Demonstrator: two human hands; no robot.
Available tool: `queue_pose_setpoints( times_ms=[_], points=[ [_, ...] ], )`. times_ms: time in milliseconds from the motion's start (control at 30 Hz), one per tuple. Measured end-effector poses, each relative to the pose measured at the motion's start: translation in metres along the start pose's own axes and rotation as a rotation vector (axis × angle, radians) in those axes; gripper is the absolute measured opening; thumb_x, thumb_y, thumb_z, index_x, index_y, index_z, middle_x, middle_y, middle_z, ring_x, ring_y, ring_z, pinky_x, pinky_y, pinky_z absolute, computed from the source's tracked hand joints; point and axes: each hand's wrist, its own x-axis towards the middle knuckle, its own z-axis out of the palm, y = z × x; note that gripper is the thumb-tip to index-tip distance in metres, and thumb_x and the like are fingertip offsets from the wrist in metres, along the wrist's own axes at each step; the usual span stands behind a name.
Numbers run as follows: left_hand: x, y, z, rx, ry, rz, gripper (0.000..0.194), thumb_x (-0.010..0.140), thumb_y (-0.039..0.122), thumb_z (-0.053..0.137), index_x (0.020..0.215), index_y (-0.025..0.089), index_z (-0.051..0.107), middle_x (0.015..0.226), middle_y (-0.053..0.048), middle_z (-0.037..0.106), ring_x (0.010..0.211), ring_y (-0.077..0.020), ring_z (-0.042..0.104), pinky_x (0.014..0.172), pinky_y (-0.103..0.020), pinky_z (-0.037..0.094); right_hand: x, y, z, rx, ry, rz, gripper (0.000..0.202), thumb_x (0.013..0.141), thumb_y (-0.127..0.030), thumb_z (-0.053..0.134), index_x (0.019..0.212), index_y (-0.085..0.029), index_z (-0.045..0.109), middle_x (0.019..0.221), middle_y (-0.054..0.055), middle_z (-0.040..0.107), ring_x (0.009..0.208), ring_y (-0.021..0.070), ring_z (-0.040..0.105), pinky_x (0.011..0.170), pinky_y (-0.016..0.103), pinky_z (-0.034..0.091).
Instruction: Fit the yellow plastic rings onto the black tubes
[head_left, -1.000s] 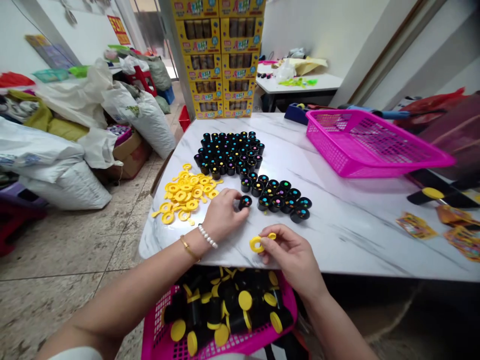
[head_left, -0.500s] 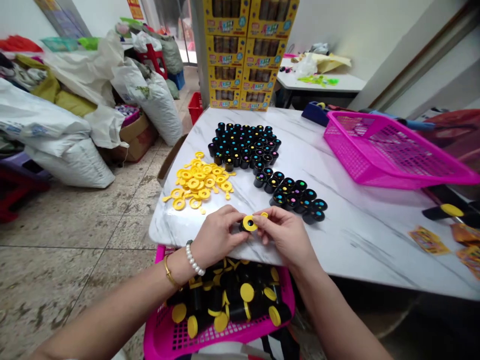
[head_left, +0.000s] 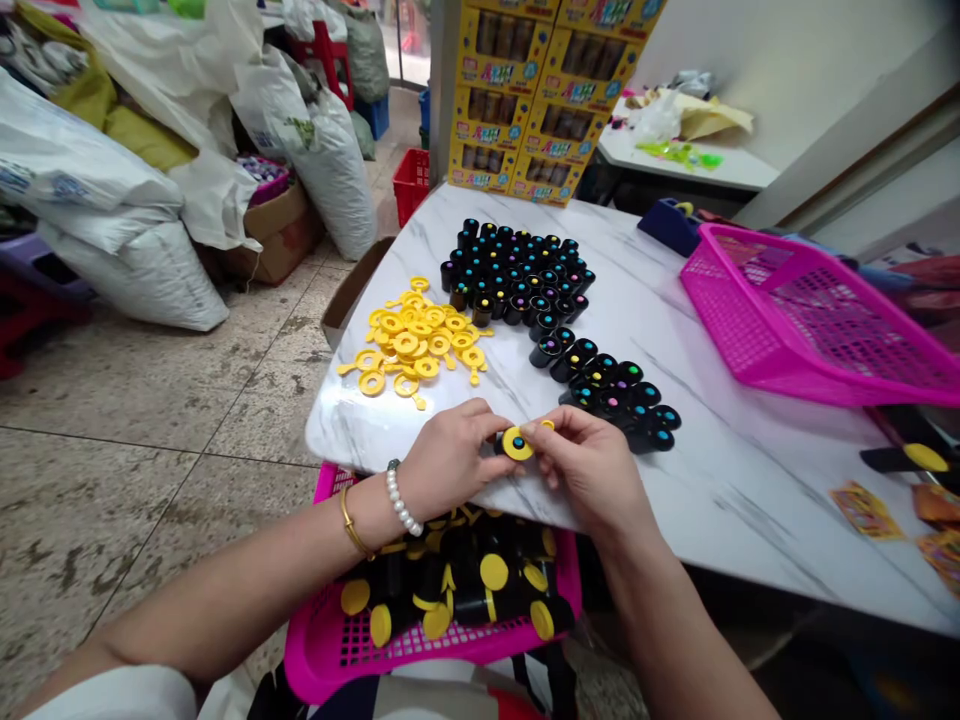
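Observation:
Near the table's front edge, my left hand is closed round a small black cup, mostly hidden by the fingers. On the cup's mouth sits a yellow ring cap with a dark hole and a blue spot showing through it. My right hand pinches the cap's side, where a yellow tab shows by the fingers. Loose yellow ring caps lie in a pile beyond my left hand. Behind and to the right stand many black cups with coloured dots inside.
A pink basket below the table edge holds black cups with yellow lids. Another pink basket stands on the table at right. Stacked yellow boxes rise at the back. White sacks crowd the floor at left.
The whole view has shifted, so the table's things appear further right. Both hands keep hold of the cup and its ring cap; the cap appears turned slightly more toward me.

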Motion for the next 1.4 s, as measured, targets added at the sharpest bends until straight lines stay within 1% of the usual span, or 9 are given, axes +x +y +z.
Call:
queue_pose_setpoints(
  times_ms=[133, 333, 533, 633, 733, 900, 1067, 1200, 1400],
  points=[
    [0.0, 0.0, 0.001, -0.014, 0.008, -0.004, 0.019, 0.079, 0.032, 0.067, 0.092, 0.02, 0.069, 0.077, -0.001, 0.056, 0.071, -0.0127, 0.052, 0.063, -0.022, 0.039, -0.002, 0.003, 0.005, 0.018, 0.041, -0.047, 0.031, 0.069, -0.044, 0.075, 0.07, -0.016, 0.06, 0.048, -0.002, 0.059, 0.039, 0.009, 0.049, 0.039, 0.019, 0.039],
    [0.001, 0.009, -0.007, -0.06, -0.016, -0.016, 0.019, 0.077, 0.032, 0.067, 0.09, 0.018, 0.069, 0.076, -0.001, 0.058, 0.069, -0.0126, 0.052, 0.063, -0.023, 0.039, -0.002, 0.0, 0.006, -0.005, -0.022, -0.046, 0.03, 0.071, -0.043, 0.074, 0.072, -0.018, 0.057, 0.056, 0.0, 0.064, 0.045, 0.0115, 0.057, 0.045, 0.022, 0.048],
    [0.008, 0.012, -0.012, -0.303, -0.152, -0.249, 0.032, 0.09, 0.039, 0.047, 0.075, 0.016, 0.064, 0.062, 0.001, 0.058, 0.057, -0.0099, 0.048, 0.051, -0.021, 0.033, -0.004, 0.002, 0.006, -0.075, 0.011, -0.064, 0.033, 0.074, -0.047, 0.07, 0.073, -0.019, 0.053, 0.056, -0.002, 0.062, 0.046, 0.0122, 0.06, 0.045, 0.021, 0.048],
    [0.004, 0.015, -0.007, -0.335, -0.121, -0.25, 0.03, 0.092, 0.034, 0.043, 0.078, 0.017, 0.063, 0.065, 0.002, 0.059, 0.058, -0.0099, 0.05, 0.053, -0.02, 0.035, -0.007, 0.003, 0.009, -0.079, 0.052, -0.105, 0.031, 0.076, -0.046, 0.069, 0.074, -0.019, 0.053, 0.06, -0.002, 0.061, 0.047, 0.0111, 0.058, 0.045, 0.02, 0.046],
    [-0.005, 0.019, 0.001, -0.28, -0.012, -0.194, 0.021, 0.091, 0.031, 0.048, 0.101, 0.019, 0.062, 0.076, 0.0, 0.063, 0.063, -0.0109, 0.053, 0.059, -0.021, 0.04, -0.011, 0.004, 0.011, -0.076, 0.064, -0.133, 0.026, 0.079, -0.044, 0.066, 0.077, -0.019, 0.057, 0.061, -0.002, 0.059, 0.047, 0.0102, 0.054, 0.044, 0.021, 0.043],
    [-0.012, 0.017, 0.013, -0.103, 0.106, -0.027, 0.027, 0.087, 0.031, 0.058, 0.111, 0.019, 0.057, 0.094, -0.005, 0.062, 0.085, -0.0169, 0.057, 0.077, -0.028, 0.045, -0.019, 0.009, -0.003, -0.184, 0.068, -0.274, 0.026, 0.087, -0.039, 0.057, 0.077, -0.017, 0.068, 0.08, 0.004, 0.062, 0.069, 0.014, 0.057, 0.062, 0.025, 0.046],
    [-0.009, 0.013, 0.008, -0.042, 0.06, -0.032, 0.028, 0.085, 0.032, 0.06, 0.111, 0.02, 0.06, 0.087, -0.004, 0.06, 0.079, -0.016, 0.056, 0.072, -0.026, 0.044, -0.003, 0.003, -0.02, -0.03, -0.104, -0.04, 0.031, 0.081, -0.044, 0.063, 0.071, -0.014, 0.067, 0.068, 0.003, 0.06, 0.053, 0.0099, 0.049, 0.047, 0.022, 0.039],
    [-0.004, 0.012, 0.003, -0.116, -0.006, -0.073, 0.022, 0.08, 0.029, 0.066, 0.101, 0.021, 0.066, 0.074, 0.001, 0.059, 0.068, -0.0124, 0.053, 0.066, -0.023, 0.04, 0.013, -0.011, -0.012, -0.118, -0.227, 0.095, 0.029, 0.07, -0.042, 0.072, 0.069, -0.017, 0.058, 0.05, -0.006, 0.049, 0.041, 0.0068, 0.039, 0.038, 0.019, 0.028],
    [0.004, 0.011, 0.004, -0.061, -0.038, -0.095, 0.009, 0.077, 0.02, 0.065, 0.085, 0.017, 0.066, 0.072, 0.0, 0.058, 0.067, -0.0132, 0.051, 0.063, -0.024, 0.036, -0.001, -0.006, 0.003, -0.387, -0.114, -0.241, 0.013, 0.085, -0.033, 0.058, 0.084, -0.021, 0.054, 0.069, -0.002, 0.053, 0.058, 0.0109, 0.048, 0.049, 0.021, 0.039]
  ],
)
